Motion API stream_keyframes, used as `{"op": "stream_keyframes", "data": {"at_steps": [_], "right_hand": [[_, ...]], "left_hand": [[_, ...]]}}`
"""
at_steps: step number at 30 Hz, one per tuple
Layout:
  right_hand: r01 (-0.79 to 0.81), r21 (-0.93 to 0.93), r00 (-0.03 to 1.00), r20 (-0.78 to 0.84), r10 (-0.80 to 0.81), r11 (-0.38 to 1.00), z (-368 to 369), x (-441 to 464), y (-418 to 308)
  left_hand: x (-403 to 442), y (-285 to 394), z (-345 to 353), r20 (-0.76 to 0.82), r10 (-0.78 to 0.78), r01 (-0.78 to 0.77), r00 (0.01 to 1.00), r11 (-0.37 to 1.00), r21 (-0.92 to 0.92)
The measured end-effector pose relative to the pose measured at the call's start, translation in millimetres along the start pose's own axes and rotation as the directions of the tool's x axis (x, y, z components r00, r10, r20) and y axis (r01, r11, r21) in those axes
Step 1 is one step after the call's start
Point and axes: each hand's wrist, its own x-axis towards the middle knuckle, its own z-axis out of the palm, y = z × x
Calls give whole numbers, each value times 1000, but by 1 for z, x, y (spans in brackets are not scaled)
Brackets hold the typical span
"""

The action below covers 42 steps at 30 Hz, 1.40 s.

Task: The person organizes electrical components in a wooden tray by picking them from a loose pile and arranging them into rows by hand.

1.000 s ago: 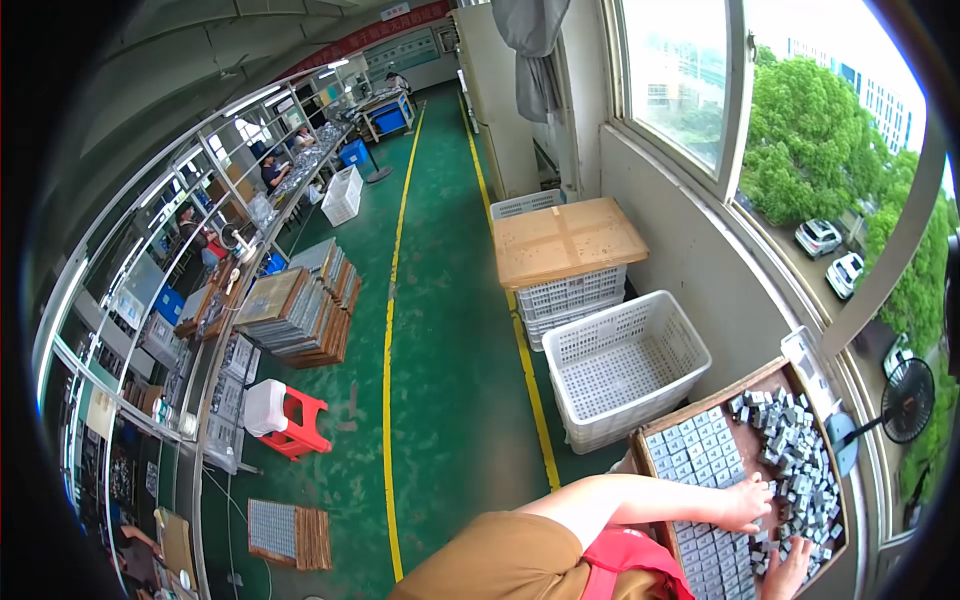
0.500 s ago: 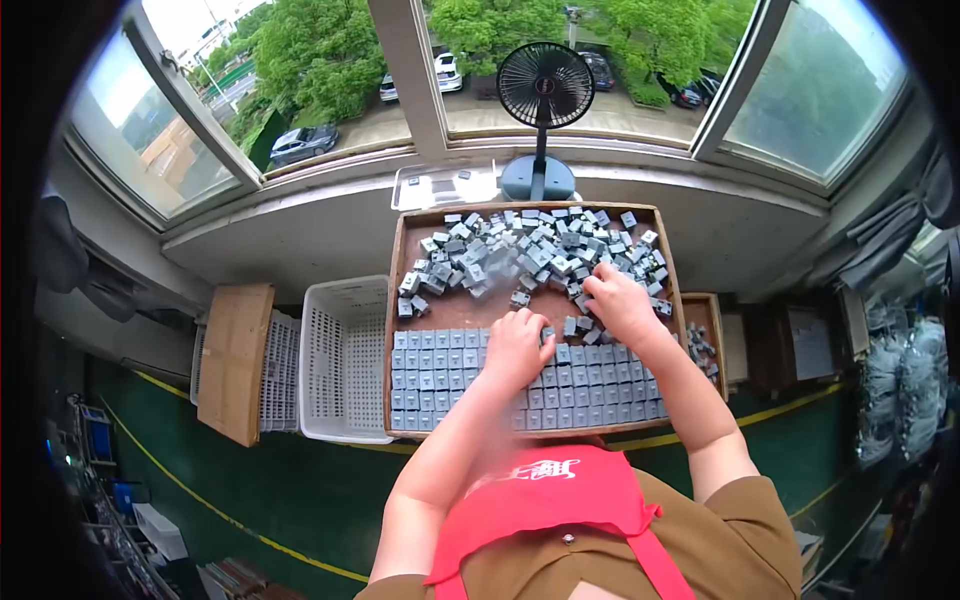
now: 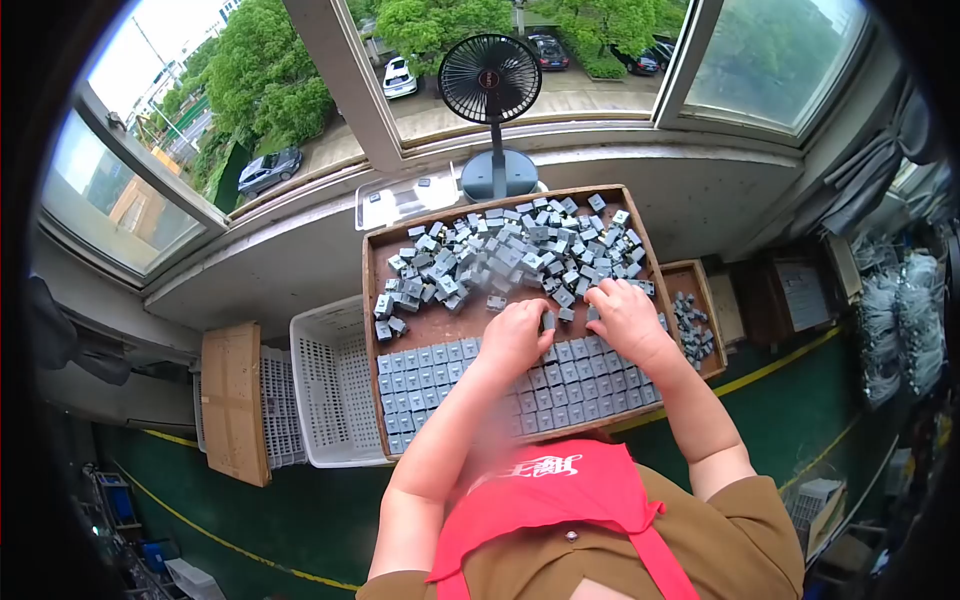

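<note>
A wooden tray [image 3: 372, 300] holds a loose heap of small grey blocks [image 3: 510, 250] at its far side and tight rows of grey blocks [image 3: 560, 392] at its near side. My left hand [image 3: 515, 338] is closed at the top edge of the rows, with a grey block between thumb and fingers. Just to its right, my right hand [image 3: 625, 318] is closed too, its fingertips round a grey block at the near edge of the heap. Part of the rows is hidden under my left hand and forearm.
A black fan [image 3: 490, 80] stands behind the tray, beside a clear plastic lid [image 3: 400, 200]. To the left are a white crate [image 3: 335, 385] and a cardboard-topped crate stack [image 3: 235, 400]. A smaller wooden tray [image 3: 715, 335] of blocks adjoins on the right.
The view has swung from the aisle to the window side. Since half a second ago, my right hand has come down from the heap, nearer my left hand.
</note>
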Motion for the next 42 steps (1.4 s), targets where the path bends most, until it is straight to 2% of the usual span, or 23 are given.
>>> {"op": "stream_keyframes", "data": {"at_steps": [3, 5, 6, 12, 16, 19, 20, 22, 24, 28, 30, 31, 33, 35, 37, 38, 39, 41, 42], "right_hand": [[39, 61, 998, -55, -36, 997, 10, 2, 1], [88, 158, 994, -75, -77, 984, 19, 6, -6], [76, 170, 997, -34, -71, 983, 20, 6, -8], [192, 179, 980, 10, -197, 965, 9, -1, -3], [181, 195, 983, 0, -185, 964, 9, 4, -3], [250, 137, 967, 11, -254, 958, 17, 7, -5], [203, 93, 979, 11, -205, 975, 17, 6, -8], [155, 49, 988, 9, -155, 987, 16, 6, -11], [38, -21, 999, 34, -38, 999, 17, 5, -14], [7, -17, 1000, 26, -6, 1000, 15, 1, -19], [13, 77, 996, -92, -6, 997, 10, 0, -14], [12, 75, 996, -92, -5, 997, 9, -1, -8], [-136, 105, 976, -157, 151, 985, 7, -6, 7], [-159, 74, 971, -170, 170, 984, 6, -10, 9], [-203, -37, 969, -154, 195, 979, 6, -13, 1], [-221, -110, 970, -133, 206, 969, 11, -14, -2], [-224, -107, 969, -133, 209, 969, 13, -14, -4], [-215, -135, 973, -117, 200, 967, 16, -14, -6], [-211, -66, 976, -78, 205, 975, 17, -14, -4]], "left_hand": [[3, -6, -1, -27, 55, -54, 998, 997, 51], [7, -5, -5, 57, 129, -137, 990, 976, 171], [8, -7, -2, 61, 131, -140, 990, 975, 170], [3, -7, 6, 24, 80, -82, 997, 994, 78], [-3, -10, 3, 64, 63, -68, 996, 994, 86], [-6, -2, -3, 107, 7, -17, 994, 995, 98], [-6, -1, -4, 128, -40, 29, 991, 996, 89], [-8, -2, -2, 96, -22, 14, 995, 996, 84], [-10, -3, -1, 67, -6, 1, 998, 997, 77], [-6, -5, 3, 62, 26, -32, 998, 994, 101], [-5, -4, 5, 39, 56, -60, 998, 992, 112], [-2, -1, 7, 16, 59, -61, 998, 990, 127], [3, 6, 15, -6, 71, -69, 997, 989, 134], [8, 7, 28, -54, 53, -43, 997, 983, 179], [10, 9, 29, -54, 66, -54, 996, 979, 195], [10, 12, 25, 1, 8, -8, 1000, 986, 168], [10, 13, 21, 59, -51, 42, 997, 989, 145], [7, 11, 18, 69, -44, 34, 997, 989, 146], [5, 10, 18, 74, -41, 30, 996, 989, 144]]}}
